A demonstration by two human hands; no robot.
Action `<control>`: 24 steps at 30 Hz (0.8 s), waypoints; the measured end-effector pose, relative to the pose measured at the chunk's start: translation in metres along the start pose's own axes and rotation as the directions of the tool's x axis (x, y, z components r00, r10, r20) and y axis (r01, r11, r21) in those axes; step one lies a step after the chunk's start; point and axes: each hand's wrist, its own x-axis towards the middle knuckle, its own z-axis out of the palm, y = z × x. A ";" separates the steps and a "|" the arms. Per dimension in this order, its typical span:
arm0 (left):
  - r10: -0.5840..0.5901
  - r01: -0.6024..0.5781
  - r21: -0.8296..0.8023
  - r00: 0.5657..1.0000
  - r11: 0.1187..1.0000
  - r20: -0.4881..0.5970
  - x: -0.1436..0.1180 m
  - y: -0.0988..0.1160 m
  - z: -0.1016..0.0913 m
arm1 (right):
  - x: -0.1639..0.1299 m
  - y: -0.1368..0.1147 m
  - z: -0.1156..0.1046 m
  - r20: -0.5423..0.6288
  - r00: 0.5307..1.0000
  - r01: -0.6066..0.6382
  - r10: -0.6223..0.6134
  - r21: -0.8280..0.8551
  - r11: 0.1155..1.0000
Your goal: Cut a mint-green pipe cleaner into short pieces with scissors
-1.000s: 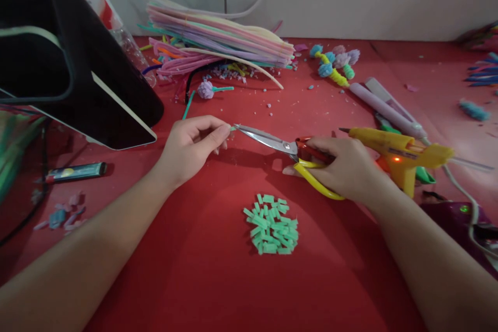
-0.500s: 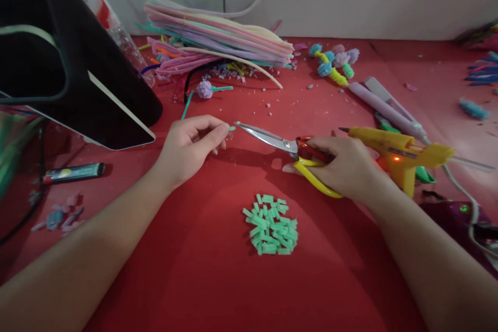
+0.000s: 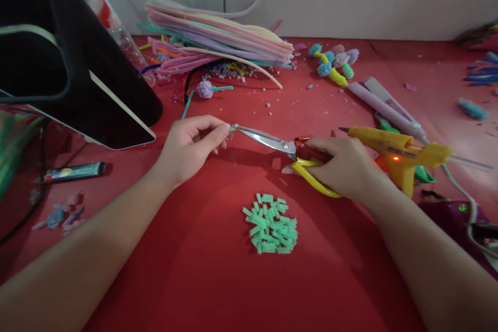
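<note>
Fingers point(image 3: 218, 137) of the left hand point(image 3: 190, 148) are pinched together, thumb against forefinger, on a thin green stem point(image 3: 233, 127), of which only a short end pokes out toward the right. Behind that hand a teal length point(image 3: 188, 105) slants away over the worktop point(image 3: 218, 285); whether it is the same piece cannot be told, as the hand covers the part between. On the other side, the right hand point(image 3: 340, 168) is wrapped around the handles of the scissors point(image 3: 268, 140), one red and one yellow, with the blade tips right at the stem's end — the blades look nearly closed, though the exact gap is too small to tell. Nearer the person lies a loose pile of short green pieces point(image 3: 270, 225), well apart from both hands. The stem looks fuzzy and very light, probably soft outside with a bendable core, so it should take a firm pinch without slipping, yet flex if held far back. Best hold: close behind the exposed end, fingertips kept clear of the blades. The scissors look stiff and heavier — they seem best gripped by the loops, well behind the pivot.
</note>
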 end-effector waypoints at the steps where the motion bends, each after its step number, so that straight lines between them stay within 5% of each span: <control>1: -0.001 0.001 -0.003 1.000 1.000 0.000 0.000 0.000 0.000 | 0.000 0.000 -0.001 0.004 1.000 0.002 -0.002 -0.003 1.000; 24: -0.006 0.007 -0.019 0.999 1.000 0.033 0.000 -0.003 -0.002 | -0.002 -0.001 0.001 -0.007 1.000 0.000 0.001 0.082 0.997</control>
